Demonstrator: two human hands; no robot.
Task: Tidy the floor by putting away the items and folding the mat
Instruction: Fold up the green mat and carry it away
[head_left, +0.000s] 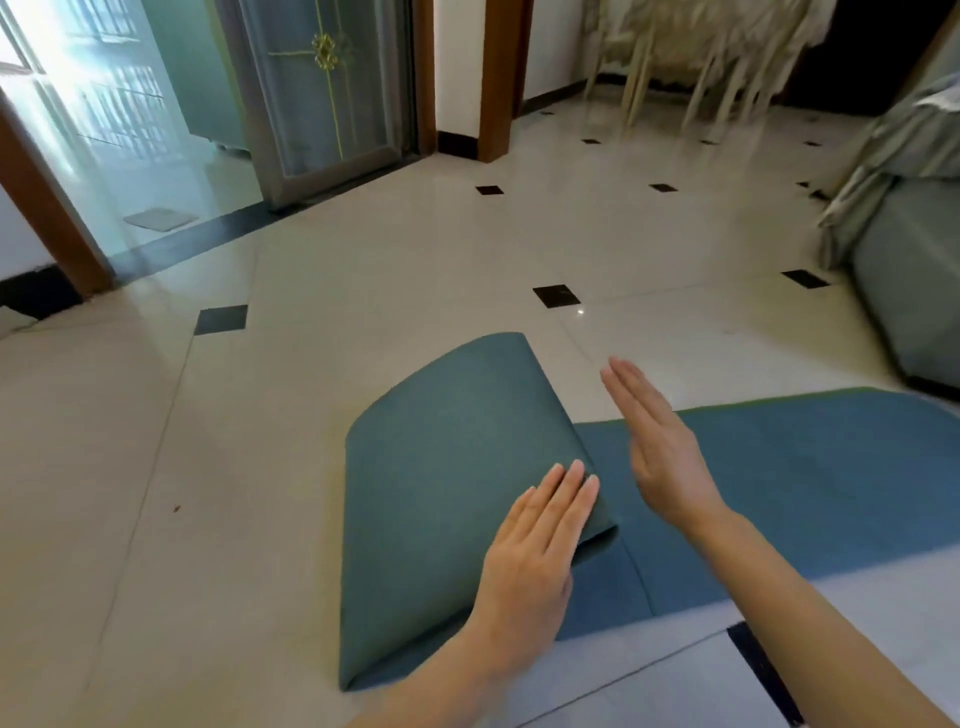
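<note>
**Head view: mat partly folded, left hand flat on the fold**

The teal mat (810, 467) lies on the floor (363, 270) in the lower centre and right of the frame. Its left end is turned over onto itself, forming a folded flap (447, 499) with a rounded crease along the flap's lower left side. The rest of the mat extends flat toward the right edge of the frame.

The left hand (530, 566) rests palm down on the flap near its right edge. Its fingers (569, 493) are straight, together and released; they grasp nothing. The right hand (660, 457) is held above the flat part of the mat, just right of the flap. It is open and edge-on, fingers extended, grasping nothing. Contact with the mat cannot be determined.

The floor is pale glossy tile with small black diamond insets. A glass door (311, 88) stands at upper left. A grey-green sofa (909, 291) occupies the right edge.
</note>
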